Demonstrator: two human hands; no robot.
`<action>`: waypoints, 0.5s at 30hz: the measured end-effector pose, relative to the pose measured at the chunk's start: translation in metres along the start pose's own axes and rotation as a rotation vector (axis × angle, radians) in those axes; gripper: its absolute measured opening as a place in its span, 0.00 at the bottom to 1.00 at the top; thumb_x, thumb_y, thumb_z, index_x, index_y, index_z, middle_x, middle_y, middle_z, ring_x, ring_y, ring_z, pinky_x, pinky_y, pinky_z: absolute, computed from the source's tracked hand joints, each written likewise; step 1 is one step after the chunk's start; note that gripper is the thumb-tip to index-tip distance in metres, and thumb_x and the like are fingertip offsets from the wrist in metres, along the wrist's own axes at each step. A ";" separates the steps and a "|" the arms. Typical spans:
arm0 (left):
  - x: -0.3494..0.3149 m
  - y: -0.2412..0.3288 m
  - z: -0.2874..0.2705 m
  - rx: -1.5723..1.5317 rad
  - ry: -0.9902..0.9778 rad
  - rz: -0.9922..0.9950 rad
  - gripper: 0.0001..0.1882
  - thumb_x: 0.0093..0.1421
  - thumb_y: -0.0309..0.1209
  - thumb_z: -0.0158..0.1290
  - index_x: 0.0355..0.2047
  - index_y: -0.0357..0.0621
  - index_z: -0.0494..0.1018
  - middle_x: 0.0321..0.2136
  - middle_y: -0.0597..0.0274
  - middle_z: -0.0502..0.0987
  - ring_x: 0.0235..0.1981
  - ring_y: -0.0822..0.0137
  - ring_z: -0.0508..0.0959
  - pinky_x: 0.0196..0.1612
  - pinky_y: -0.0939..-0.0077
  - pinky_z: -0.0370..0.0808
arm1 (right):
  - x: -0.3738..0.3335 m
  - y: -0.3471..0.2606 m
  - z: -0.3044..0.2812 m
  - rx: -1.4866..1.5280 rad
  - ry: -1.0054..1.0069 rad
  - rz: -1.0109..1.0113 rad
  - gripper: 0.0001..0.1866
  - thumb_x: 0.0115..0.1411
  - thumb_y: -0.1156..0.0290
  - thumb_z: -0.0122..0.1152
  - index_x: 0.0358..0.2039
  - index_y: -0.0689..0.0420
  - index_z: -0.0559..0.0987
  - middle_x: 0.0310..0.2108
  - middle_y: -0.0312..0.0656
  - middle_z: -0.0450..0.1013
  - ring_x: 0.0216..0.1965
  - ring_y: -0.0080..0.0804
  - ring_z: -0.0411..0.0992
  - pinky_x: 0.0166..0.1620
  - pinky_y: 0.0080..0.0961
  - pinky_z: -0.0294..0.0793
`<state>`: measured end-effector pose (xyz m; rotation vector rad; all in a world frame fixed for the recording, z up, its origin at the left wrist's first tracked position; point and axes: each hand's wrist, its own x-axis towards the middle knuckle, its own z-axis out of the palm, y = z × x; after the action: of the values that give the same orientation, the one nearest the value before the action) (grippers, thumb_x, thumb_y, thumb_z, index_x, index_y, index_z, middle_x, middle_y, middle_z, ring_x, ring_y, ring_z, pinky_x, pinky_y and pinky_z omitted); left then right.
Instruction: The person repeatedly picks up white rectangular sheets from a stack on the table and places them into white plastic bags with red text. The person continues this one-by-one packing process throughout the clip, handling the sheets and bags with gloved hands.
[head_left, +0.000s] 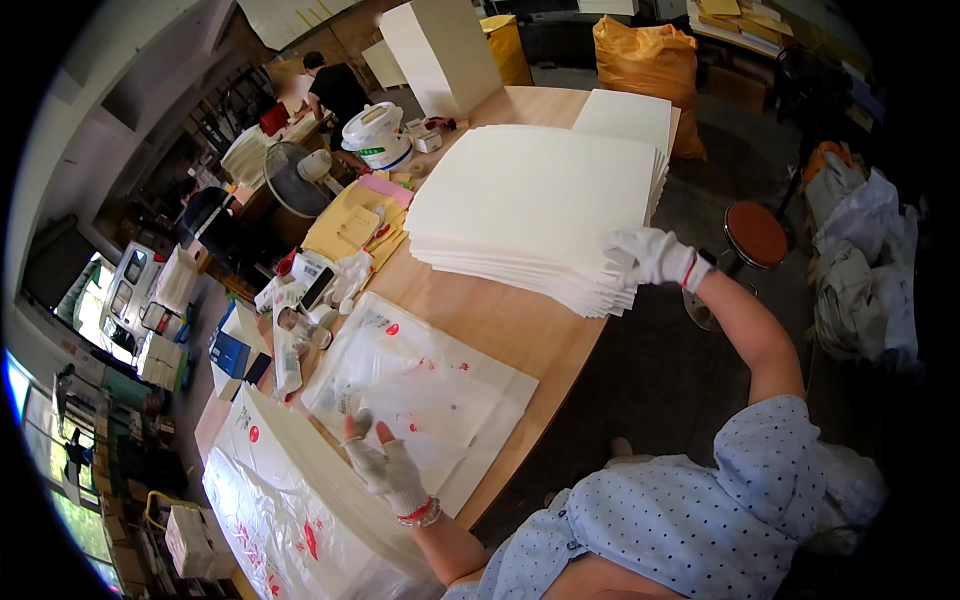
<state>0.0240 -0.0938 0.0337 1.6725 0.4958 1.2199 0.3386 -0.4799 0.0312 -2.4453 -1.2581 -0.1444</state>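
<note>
A thick stack of large white sheets (540, 195) lies on the wooden table, its near edges slightly fanned. My right hand (652, 257), in a white glove, is closed at the stack's near right corner, fingers curled over the sheet edges. Nearer to me, a clear plastic bag with red print (470, 375) lies flat on the table. My left hand (388, 472) wears a glove with some bare fingertips; it is open, fingers apart, over the bag's near left side. Beside it stands a plastic-wrapped pack of white sheets (290, 510) with red marks.
Along the table's far left side are a phone (318, 287), yellow papers (345, 225), a white bucket (378, 137) and a fan (297, 178). A tall white block (440, 55) stands at the back. A red-topped stool (755, 234) and an orange sack (648, 75) are right. A person (338, 92) works behind.
</note>
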 end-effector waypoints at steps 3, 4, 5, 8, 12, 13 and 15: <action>-0.034 0.000 0.022 -0.326 -0.259 -0.104 0.19 0.55 0.19 0.48 0.48 0.39 0.67 0.43 0.58 0.70 0.46 0.65 0.70 0.50 0.70 0.67 | 0.027 0.010 -0.025 0.174 0.004 0.072 0.28 0.50 0.53 0.62 0.47 0.56 0.71 0.35 0.46 0.75 0.37 0.41 0.73 0.42 0.29 0.73; -0.048 0.010 0.039 -0.272 -0.438 -0.133 0.17 0.57 0.22 0.46 0.48 0.39 0.68 0.44 0.57 0.70 0.47 0.65 0.70 0.51 0.69 0.66 | 0.035 0.014 -0.031 0.117 -0.066 0.168 0.25 0.51 0.54 0.61 0.47 0.55 0.72 0.34 0.46 0.75 0.36 0.40 0.73 0.41 0.29 0.73; -0.062 0.022 0.059 -0.210 -0.614 -0.166 0.15 0.59 0.25 0.45 0.47 0.39 0.68 0.45 0.57 0.70 0.48 0.66 0.70 0.53 0.68 0.65 | 0.039 0.015 -0.032 0.063 -0.141 0.263 0.23 0.53 0.56 0.59 0.46 0.55 0.73 0.34 0.46 0.75 0.36 0.40 0.73 0.40 0.29 0.73; -0.090 0.032 0.126 -0.494 -0.924 -0.612 0.17 0.62 0.31 0.42 0.49 0.38 0.66 0.49 0.54 0.68 0.51 0.63 0.69 0.55 0.63 0.65 | 0.030 -0.016 -0.003 0.246 0.093 0.012 0.15 0.56 0.59 0.54 0.41 0.53 0.77 0.35 0.44 0.75 0.36 0.38 0.73 0.38 0.30 0.73; -0.085 0.034 0.152 -1.156 -0.694 -1.346 0.18 0.60 0.32 0.43 0.50 0.38 0.63 0.54 0.49 0.62 0.52 0.56 0.67 0.54 0.57 0.65 | -0.031 -0.149 -0.012 0.000 0.053 -0.522 0.13 0.57 0.61 0.52 0.39 0.53 0.77 0.37 0.44 0.74 0.34 0.37 0.73 0.38 0.29 0.73; -0.088 0.029 0.124 -0.650 -0.672 -1.219 0.19 0.58 0.30 0.44 0.50 0.36 0.63 0.51 0.48 0.65 0.50 0.55 0.69 0.53 0.58 0.67 | -0.041 -0.153 -0.021 0.202 -0.016 -0.466 0.13 0.56 0.62 0.53 0.39 0.54 0.76 0.36 0.44 0.74 0.34 0.36 0.73 0.38 0.28 0.73; -0.070 0.052 0.093 -0.610 -0.732 -1.110 0.20 0.52 0.25 0.44 0.47 0.35 0.65 0.42 0.49 0.71 0.43 0.58 0.73 0.47 0.63 0.72 | -0.065 -0.116 -0.025 0.654 -0.041 -0.100 0.14 0.55 0.63 0.53 0.39 0.57 0.76 0.36 0.45 0.74 0.33 0.34 0.73 0.38 0.26 0.74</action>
<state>0.0663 -0.2133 0.0417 0.9196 0.4139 -0.0954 0.2091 -0.4778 0.0711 -1.8317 -1.2042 0.2551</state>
